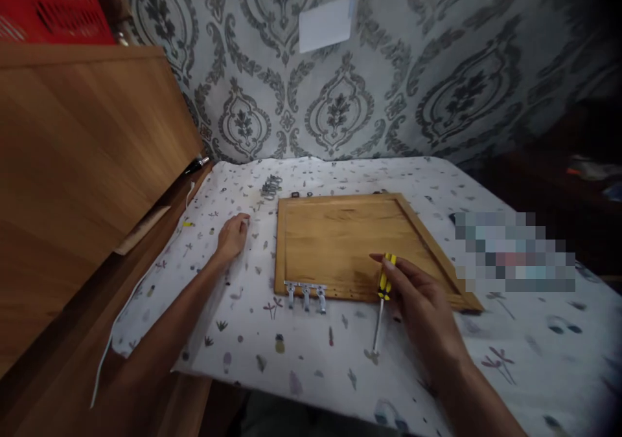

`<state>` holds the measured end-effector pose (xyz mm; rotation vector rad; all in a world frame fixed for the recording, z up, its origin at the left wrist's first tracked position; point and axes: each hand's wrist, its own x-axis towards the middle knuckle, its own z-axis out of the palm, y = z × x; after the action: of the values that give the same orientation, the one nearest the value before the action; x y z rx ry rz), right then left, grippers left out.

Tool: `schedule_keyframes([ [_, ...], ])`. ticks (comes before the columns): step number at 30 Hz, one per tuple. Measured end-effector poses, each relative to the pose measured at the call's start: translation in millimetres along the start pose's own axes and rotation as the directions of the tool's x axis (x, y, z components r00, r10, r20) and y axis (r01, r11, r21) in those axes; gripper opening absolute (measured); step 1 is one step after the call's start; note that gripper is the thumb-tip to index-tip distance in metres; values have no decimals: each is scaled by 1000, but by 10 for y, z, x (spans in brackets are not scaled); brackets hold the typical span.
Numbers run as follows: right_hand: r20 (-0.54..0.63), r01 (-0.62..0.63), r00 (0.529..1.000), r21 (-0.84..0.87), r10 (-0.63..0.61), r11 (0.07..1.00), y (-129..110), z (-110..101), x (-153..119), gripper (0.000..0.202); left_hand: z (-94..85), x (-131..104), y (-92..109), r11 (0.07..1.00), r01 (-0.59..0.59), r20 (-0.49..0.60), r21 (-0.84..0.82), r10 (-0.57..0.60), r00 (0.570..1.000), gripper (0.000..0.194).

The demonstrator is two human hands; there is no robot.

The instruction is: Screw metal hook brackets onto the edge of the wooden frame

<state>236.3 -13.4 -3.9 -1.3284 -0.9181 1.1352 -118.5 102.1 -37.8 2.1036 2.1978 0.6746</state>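
Note:
A yellow-and-black screwdriver (386,280) is gripped in my right hand (422,301), its metal shaft angled down over the tablecloth in front of the wooden panel (345,236). That panel lies flat, with a raised frame around its face. At its near left edge sits a metal rail with three hooks (306,296), the hooks hanging past the edge. My left hand (233,236) rests on the cloth left of the panel, fingers curled closed; what they hold, if anything, is hidden. Beyond it lies a small pile of metal pieces (271,186).
A patterned white cloth (253,346) covers the table. A wooden cabinet (87,165) with a red basket (53,10) on top stands at left. A white cable (131,301) runs along the cloth's left side. Behind is a patterned wall (335,100); a blurred-out item (515,252) lies right.

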Motion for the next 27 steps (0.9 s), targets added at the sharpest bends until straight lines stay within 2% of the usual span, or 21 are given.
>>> schedule_keyframes([
  [3,-1,-79,997,20,79,997,-22,-20,36,77,33,173,56,1000,3,-10,16,-3,1000,41],
  [7,-9,-121,993,30,121,992,-74,-31,42,79,25,298,138,998,24,-14,60,-24,1000,38],
  [12,-11,-84,996,57,85,995,-124,-26,25,72,-71,339,151,991,9,19,131,-12,1000,44],
  [17,16,-60,998,49,60,997,-106,-28,11,67,-109,318,172,982,-57,93,182,41,995,57],
  [21,24,-65,998,39,64,997,-58,-35,17,69,-121,274,168,975,-89,135,204,62,989,51],
  [25,36,-77,997,51,75,996,-32,-40,11,72,-154,271,150,971,-97,158,219,62,985,28],
  [27,41,-97,995,67,94,993,-36,-36,8,75,-169,302,162,969,-101,161,227,65,985,31],
])
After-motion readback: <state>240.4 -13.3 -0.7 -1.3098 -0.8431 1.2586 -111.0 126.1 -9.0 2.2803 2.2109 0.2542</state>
